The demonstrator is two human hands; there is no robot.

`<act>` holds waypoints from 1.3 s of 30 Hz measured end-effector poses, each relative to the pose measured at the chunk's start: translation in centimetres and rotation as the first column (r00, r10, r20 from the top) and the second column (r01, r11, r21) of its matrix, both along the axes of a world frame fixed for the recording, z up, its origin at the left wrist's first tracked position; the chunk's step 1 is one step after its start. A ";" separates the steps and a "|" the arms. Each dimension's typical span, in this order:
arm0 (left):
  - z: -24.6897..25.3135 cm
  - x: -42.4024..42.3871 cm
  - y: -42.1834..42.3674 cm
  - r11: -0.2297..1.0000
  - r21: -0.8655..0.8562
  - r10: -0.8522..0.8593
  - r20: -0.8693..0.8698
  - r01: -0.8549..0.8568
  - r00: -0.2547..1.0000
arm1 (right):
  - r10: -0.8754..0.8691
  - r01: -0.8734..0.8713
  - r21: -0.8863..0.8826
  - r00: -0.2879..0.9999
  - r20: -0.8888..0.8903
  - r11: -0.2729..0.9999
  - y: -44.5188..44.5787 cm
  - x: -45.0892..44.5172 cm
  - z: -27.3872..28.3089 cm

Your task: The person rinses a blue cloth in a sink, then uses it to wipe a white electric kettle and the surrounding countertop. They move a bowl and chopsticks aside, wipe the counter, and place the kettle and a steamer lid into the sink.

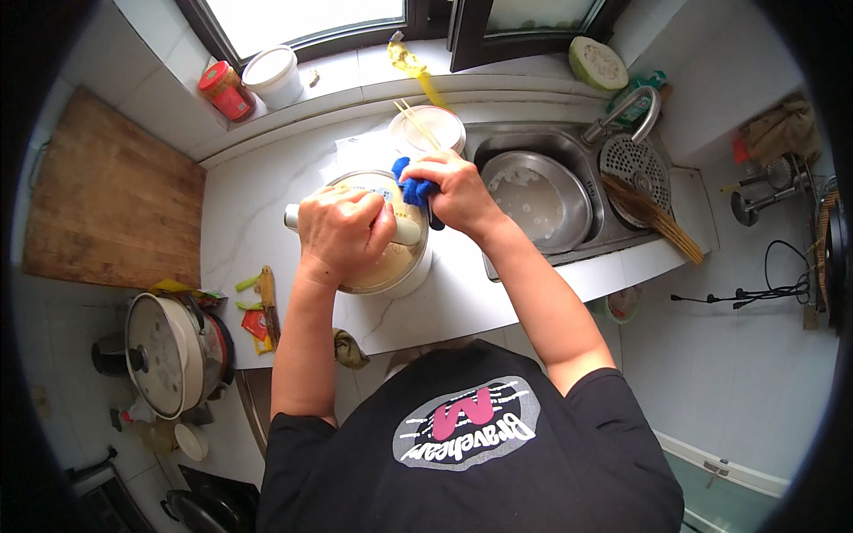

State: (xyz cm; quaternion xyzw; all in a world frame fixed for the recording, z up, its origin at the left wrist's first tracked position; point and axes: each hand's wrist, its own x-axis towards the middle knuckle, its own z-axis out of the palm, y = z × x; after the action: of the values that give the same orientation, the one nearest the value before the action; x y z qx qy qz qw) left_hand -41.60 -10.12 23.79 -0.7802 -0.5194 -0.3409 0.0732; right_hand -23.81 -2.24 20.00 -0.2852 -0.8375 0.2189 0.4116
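My left hand (341, 230) grips the pale carrying handle (408, 232) that spans the lid of a round white cooker (405, 283) on the counter. A bunched blue cloth (413, 189) is in my right hand (461, 192), at the far right part of the lid's rim. Fingers partly hide the cloth, and the hand and handle cover much of the lid (376, 261). Just beyond stands a white bowl (443, 122) with chopsticks (418, 124) lying across it.
Right of the cooker, a metal basin (581, 200) of cloudy water sits in the sink (560, 134). A straw brush (656, 220) lies by the drainer. Against the left wall leans a wooden cutting board (120, 193). A green-brown rag (350, 349) hangs at the counter's front edge.
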 end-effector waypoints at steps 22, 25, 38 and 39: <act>0.5 -1.8 0.0 0.917 -0.101 -0.374 0.123 0.387 0.919 | 0.099 -0.089 -0.207 0.994 0.037 0.974 -2.3 1.1 1.0; 1.5 -1.4 -0.6 0.944 -0.197 -0.260 0.054 0.265 0.964 | 0.161 -0.121 -0.229 0.973 0.168 0.966 -1.3 1.1 2.8; -0.6 2.7 -3.8 0.997 -0.034 0.079 0.203 -0.074 0.976 | 0.231 -0.151 -0.197 0.837 0.497 0.969 3.5 -7.8 3.9; -0.7 2.8 -3.8 0.996 -0.029 0.087 0.213 -0.082 0.973 | 0.249 -0.162 -0.207 0.818 0.519 0.965 3.6 -8.6 4.1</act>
State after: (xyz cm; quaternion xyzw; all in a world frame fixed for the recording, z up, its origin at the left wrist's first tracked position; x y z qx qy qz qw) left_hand -38.76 -13.89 23.06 -0.7169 -0.5603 -0.4141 0.0235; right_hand -32.44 1.32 24.12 -0.2738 -0.9258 0.2366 0.1096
